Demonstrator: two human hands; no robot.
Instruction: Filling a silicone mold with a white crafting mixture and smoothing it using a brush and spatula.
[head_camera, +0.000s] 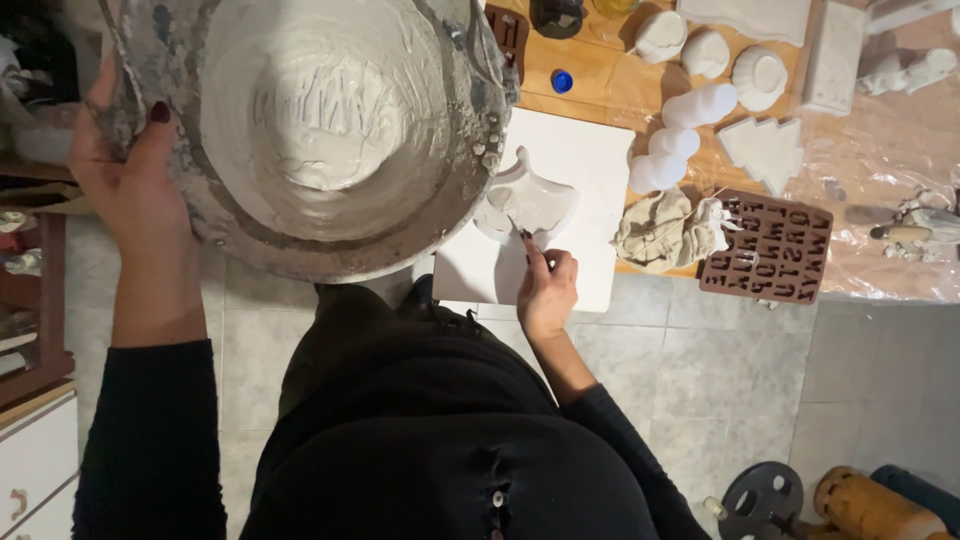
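- Mixing bowl (330, 130): large, round, crusted grey outside and coated inside with thick white plaster paste. You hold it tilted, raised near the camera, above the near edge of the table (600, 75). Judge it heavy and off-balance with the wet load clinging to the wall; the rim looks gritty rather than slick, so it should grip well.
- Left hand (135, 190): closed around the bowl's rim at its left side, thumb over the lip, fingers hidden behind. One-handed, this is the hold to keep; a palm under the base would steady it better.
- Right hand (545, 290): fingers pinched narrowly on a thin tool whose tip meets the mould; the tool is too slight to identify.
- Translucent mould (528, 200): scalloped, flexible-looking, filled with white paste, resting on the white board (590, 160). Judge it soft and floppy; take it by the board, not by its walls.
- Nearby, well apart from your hands: white cast figures (690, 110), a cast tree shape (765, 150), a crumpled rag (655, 230), a brown letter mould (770, 250).
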